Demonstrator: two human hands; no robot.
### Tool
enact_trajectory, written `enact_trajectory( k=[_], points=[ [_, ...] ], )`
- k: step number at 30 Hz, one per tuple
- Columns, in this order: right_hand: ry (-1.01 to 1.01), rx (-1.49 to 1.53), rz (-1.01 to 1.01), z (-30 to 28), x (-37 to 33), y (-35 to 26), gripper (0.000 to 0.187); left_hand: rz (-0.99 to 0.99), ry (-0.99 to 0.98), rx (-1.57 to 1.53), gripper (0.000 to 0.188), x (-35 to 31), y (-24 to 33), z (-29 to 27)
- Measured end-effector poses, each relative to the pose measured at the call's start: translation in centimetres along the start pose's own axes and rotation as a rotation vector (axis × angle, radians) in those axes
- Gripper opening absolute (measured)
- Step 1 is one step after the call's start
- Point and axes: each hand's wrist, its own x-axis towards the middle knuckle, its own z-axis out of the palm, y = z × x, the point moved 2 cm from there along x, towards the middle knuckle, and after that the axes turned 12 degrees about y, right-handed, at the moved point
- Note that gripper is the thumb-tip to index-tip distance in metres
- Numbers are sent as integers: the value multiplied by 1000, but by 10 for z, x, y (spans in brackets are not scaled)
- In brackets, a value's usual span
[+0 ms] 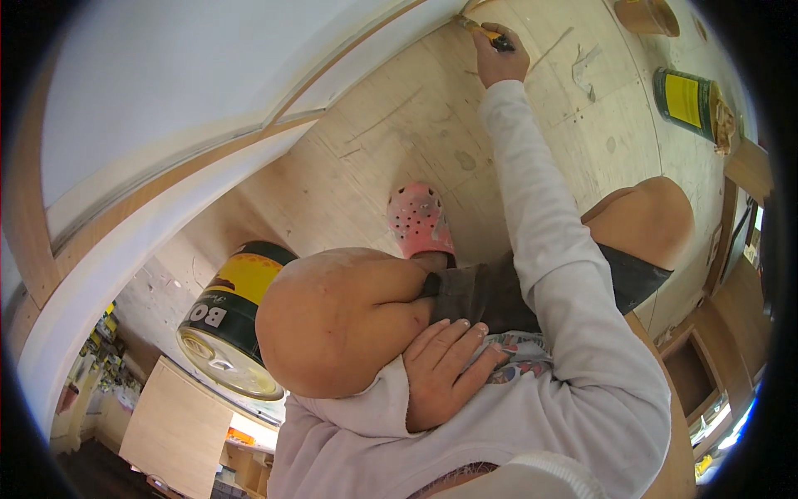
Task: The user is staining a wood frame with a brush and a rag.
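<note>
My right hand reaches far forward, its fingers wrapped round the dark handle of a paintbrush. The brush's bristle end points left, to where the foot of a white panel meets the pale wooden floor. Whether the bristles touch the panel is too small to tell. Flat across my lap lies my left hand, fingers a little apart and holding nothing, beside my bent left knee.
A large green and yellow metal can stands by my left knee. Far right are another green and yellow can and a brown tub. A pink clog is on my foot. Wood trim edges the white panel; wooden cabinets flank the right.
</note>
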Motion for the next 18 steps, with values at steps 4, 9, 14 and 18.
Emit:
enact_trajectory(
  k=[4, 9, 14, 18],
  points=[
    [-14, -54, -42, 2, 3, -4, 26, -7, -17, 2, 27, 2, 0, 0],
    [16, -180, -84, 6, 1, -15, 27, -17, -43, 5, 27, 3, 0, -1],
    [-53, -235, -17, 6, -10, -21, 25, -40, 10, 11, 36, 4, -1, 2],
    [-92, -184, 34, 4, -8, -19, 23, -50, 62, 8, 36, 3, 0, 3]
  ],
)
